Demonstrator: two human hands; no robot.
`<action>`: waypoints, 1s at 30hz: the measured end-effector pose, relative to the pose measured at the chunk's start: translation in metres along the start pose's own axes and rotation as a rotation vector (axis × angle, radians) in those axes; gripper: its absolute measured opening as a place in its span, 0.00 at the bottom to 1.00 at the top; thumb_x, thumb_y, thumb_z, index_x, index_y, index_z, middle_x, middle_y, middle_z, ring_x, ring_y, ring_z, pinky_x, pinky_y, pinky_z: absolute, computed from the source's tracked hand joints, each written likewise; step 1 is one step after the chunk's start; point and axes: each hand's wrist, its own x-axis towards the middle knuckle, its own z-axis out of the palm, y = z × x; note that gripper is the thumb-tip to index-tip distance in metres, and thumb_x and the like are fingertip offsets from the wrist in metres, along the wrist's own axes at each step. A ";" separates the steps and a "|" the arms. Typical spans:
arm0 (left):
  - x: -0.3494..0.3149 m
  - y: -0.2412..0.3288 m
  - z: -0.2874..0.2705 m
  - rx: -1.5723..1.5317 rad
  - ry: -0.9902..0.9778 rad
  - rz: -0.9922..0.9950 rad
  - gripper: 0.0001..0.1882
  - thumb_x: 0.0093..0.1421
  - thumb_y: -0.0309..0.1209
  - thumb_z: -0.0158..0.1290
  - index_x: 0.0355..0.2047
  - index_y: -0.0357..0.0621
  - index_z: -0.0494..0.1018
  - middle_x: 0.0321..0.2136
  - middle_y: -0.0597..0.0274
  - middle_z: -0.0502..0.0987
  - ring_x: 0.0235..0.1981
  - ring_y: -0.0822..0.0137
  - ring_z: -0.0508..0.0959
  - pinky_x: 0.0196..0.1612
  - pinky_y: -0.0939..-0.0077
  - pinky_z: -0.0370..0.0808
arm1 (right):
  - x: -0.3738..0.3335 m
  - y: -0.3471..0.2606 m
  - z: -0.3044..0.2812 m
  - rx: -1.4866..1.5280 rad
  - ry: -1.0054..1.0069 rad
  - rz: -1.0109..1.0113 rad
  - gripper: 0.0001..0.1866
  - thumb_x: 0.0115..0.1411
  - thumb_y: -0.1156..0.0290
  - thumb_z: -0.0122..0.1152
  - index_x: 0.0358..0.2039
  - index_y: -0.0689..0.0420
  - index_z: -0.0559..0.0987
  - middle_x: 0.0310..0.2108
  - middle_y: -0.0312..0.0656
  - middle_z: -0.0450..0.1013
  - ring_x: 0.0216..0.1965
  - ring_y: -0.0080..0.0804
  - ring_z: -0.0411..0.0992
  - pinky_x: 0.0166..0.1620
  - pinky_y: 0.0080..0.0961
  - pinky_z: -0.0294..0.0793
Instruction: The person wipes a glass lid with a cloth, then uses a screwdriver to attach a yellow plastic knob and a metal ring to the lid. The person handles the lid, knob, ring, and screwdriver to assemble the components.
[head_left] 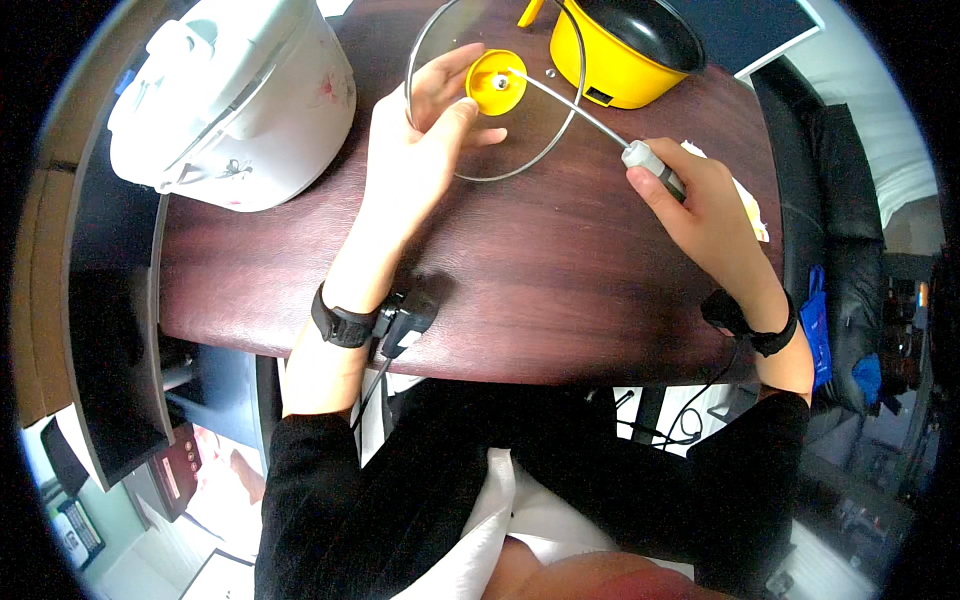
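Note:
My left hand point(430, 125) steadies a round glass lid point(530, 145) with a metal rim, its thumb against the edge of a yellow knob point(484, 104) and its other fingers spread partly behind the glass. A metal piece sits in the middle of the knob. My right hand point(695, 205) is closed round the pale grey handle of a screwdriver point(590, 118). The long shaft slants up and left across the lid, its tip at the knob, close to that metal piece. Whether the tip touches it, I cannot tell.
A yellow pot point(625, 50) with a dark inside stands at the far right of the brown table point(560, 290). At the far left is a white rice cooker point(240, 110). A small metal part point(551, 73) lies by the pot. Something white and yellow point(750, 208) lies behind my right hand.

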 end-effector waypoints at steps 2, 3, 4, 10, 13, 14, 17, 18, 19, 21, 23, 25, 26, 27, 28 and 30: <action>0.001 -0.001 -0.001 -0.024 0.013 -0.033 0.24 0.61 0.18 0.42 0.59 0.28 0.60 0.55 0.43 0.68 0.52 0.56 0.74 0.46 0.62 0.82 | 0.000 -0.005 -0.005 -0.045 -0.029 0.016 0.13 0.60 0.63 0.60 0.35 0.61 0.76 0.24 0.49 0.74 0.24 0.45 0.73 0.28 0.32 0.70; 0.002 0.000 -0.001 -0.027 0.004 -0.037 0.24 0.61 0.18 0.42 0.59 0.28 0.60 0.55 0.43 0.69 0.52 0.56 0.74 0.46 0.62 0.82 | -0.002 -0.005 -0.005 -0.054 -0.026 0.010 0.12 0.60 0.64 0.60 0.35 0.61 0.76 0.24 0.49 0.74 0.25 0.46 0.73 0.29 0.32 0.70; 0.002 0.001 -0.001 -0.031 -0.005 -0.041 0.24 0.60 0.18 0.42 0.59 0.27 0.60 0.55 0.43 0.69 0.53 0.56 0.74 0.46 0.62 0.82 | -0.003 -0.006 -0.005 -0.063 -0.023 0.003 0.12 0.60 0.64 0.60 0.35 0.61 0.76 0.25 0.49 0.74 0.26 0.47 0.74 0.29 0.33 0.71; 0.003 0.001 -0.003 -0.021 -0.040 -0.049 0.25 0.60 0.19 0.42 0.59 0.26 0.59 0.54 0.42 0.69 0.52 0.56 0.74 0.45 0.63 0.82 | 0.000 -0.005 -0.001 -0.154 -0.007 -0.061 0.13 0.58 0.65 0.61 0.36 0.63 0.76 0.27 0.51 0.75 0.29 0.50 0.74 0.31 0.35 0.72; 0.003 0.000 -0.004 -0.012 -0.047 -0.043 0.25 0.60 0.19 0.42 0.59 0.25 0.59 0.54 0.41 0.69 0.51 0.56 0.75 0.45 0.63 0.82 | -0.003 -0.005 -0.004 -0.166 0.004 -0.073 0.13 0.58 0.65 0.61 0.36 0.63 0.76 0.28 0.51 0.75 0.30 0.50 0.74 0.31 0.36 0.72; 0.003 -0.001 -0.004 -0.011 -0.047 -0.039 0.25 0.61 0.19 0.42 0.59 0.25 0.59 0.54 0.41 0.68 0.51 0.56 0.75 0.45 0.63 0.82 | -0.002 -0.005 -0.004 -0.161 0.010 -0.078 0.13 0.58 0.65 0.61 0.36 0.63 0.76 0.28 0.51 0.75 0.30 0.50 0.74 0.31 0.36 0.72; 0.003 -0.001 -0.003 -0.030 -0.050 -0.059 0.25 0.61 0.19 0.42 0.59 0.26 0.59 0.54 0.41 0.69 0.51 0.56 0.75 0.45 0.62 0.82 | -0.004 -0.002 -0.003 -0.155 0.032 -0.086 0.13 0.58 0.64 0.61 0.36 0.62 0.76 0.28 0.51 0.75 0.29 0.50 0.74 0.31 0.36 0.72; 0.003 -0.001 -0.003 -0.024 -0.053 -0.054 0.25 0.61 0.19 0.42 0.59 0.26 0.59 0.54 0.41 0.69 0.51 0.56 0.75 0.45 0.62 0.82 | -0.004 -0.002 -0.002 -0.156 0.042 -0.089 0.13 0.58 0.64 0.60 0.36 0.62 0.76 0.27 0.51 0.75 0.29 0.50 0.74 0.31 0.36 0.72; 0.003 -0.001 -0.003 -0.018 -0.055 -0.049 0.25 0.61 0.19 0.42 0.59 0.26 0.59 0.54 0.41 0.68 0.51 0.56 0.75 0.45 0.62 0.82 | -0.005 -0.002 -0.002 -0.157 0.052 -0.093 0.13 0.58 0.64 0.60 0.36 0.62 0.76 0.27 0.51 0.75 0.28 0.50 0.74 0.31 0.37 0.72; 0.001 0.001 -0.002 0.010 -0.058 -0.031 0.25 0.61 0.18 0.42 0.59 0.26 0.59 0.55 0.41 0.68 0.51 0.56 0.75 0.45 0.62 0.82 | -0.005 -0.005 -0.005 -0.181 0.029 -0.070 0.12 0.59 0.64 0.60 0.35 0.61 0.76 0.25 0.51 0.74 0.28 0.50 0.74 0.30 0.37 0.72; -0.001 0.005 0.000 0.055 -0.059 -0.004 0.24 0.61 0.18 0.42 0.59 0.26 0.59 0.55 0.41 0.68 0.52 0.56 0.75 0.45 0.62 0.82 | -0.003 -0.007 -0.006 -0.180 -0.004 -0.055 0.12 0.59 0.64 0.59 0.34 0.60 0.75 0.24 0.51 0.74 0.27 0.50 0.74 0.29 0.38 0.71; -0.001 0.004 -0.002 0.028 -0.050 0.021 0.24 0.61 0.18 0.42 0.59 0.26 0.59 0.55 0.42 0.68 0.52 0.56 0.74 0.45 0.62 0.82 | -0.001 -0.007 -0.006 -0.158 -0.040 -0.039 0.12 0.61 0.63 0.57 0.32 0.60 0.74 0.23 0.51 0.73 0.25 0.50 0.73 0.28 0.38 0.70; -0.001 0.004 -0.003 0.016 -0.043 0.033 0.24 0.61 0.17 0.42 0.59 0.27 0.60 0.56 0.42 0.67 0.52 0.56 0.74 0.46 0.62 0.82 | -0.001 -0.007 -0.001 -0.066 -0.109 0.047 0.12 0.62 0.63 0.56 0.31 0.60 0.74 0.22 0.51 0.73 0.24 0.48 0.73 0.27 0.38 0.69; -0.001 0.003 -0.003 0.042 -0.042 0.048 0.24 0.61 0.17 0.41 0.59 0.27 0.60 0.56 0.43 0.67 0.52 0.56 0.74 0.46 0.62 0.82 | -0.002 -0.006 0.007 0.023 -0.173 0.136 0.13 0.63 0.63 0.55 0.30 0.60 0.73 0.22 0.50 0.72 0.24 0.47 0.73 0.27 0.38 0.69; 0.000 0.002 -0.002 0.066 -0.040 0.061 0.23 0.61 0.17 0.41 0.59 0.28 0.60 0.56 0.43 0.67 0.52 0.56 0.74 0.46 0.62 0.81 | -0.004 -0.005 0.015 0.110 -0.239 0.226 0.13 0.64 0.62 0.54 0.30 0.61 0.73 0.21 0.50 0.72 0.23 0.45 0.73 0.27 0.38 0.68; 0.000 0.000 0.000 0.091 -0.023 0.057 0.23 0.61 0.17 0.41 0.59 0.29 0.60 0.56 0.44 0.67 0.52 0.56 0.74 0.47 0.62 0.81 | -0.008 -0.011 0.027 0.663 -0.470 0.453 0.16 0.71 0.61 0.38 0.41 0.60 0.69 0.16 0.31 0.63 0.10 0.16 0.60 0.13 0.13 0.56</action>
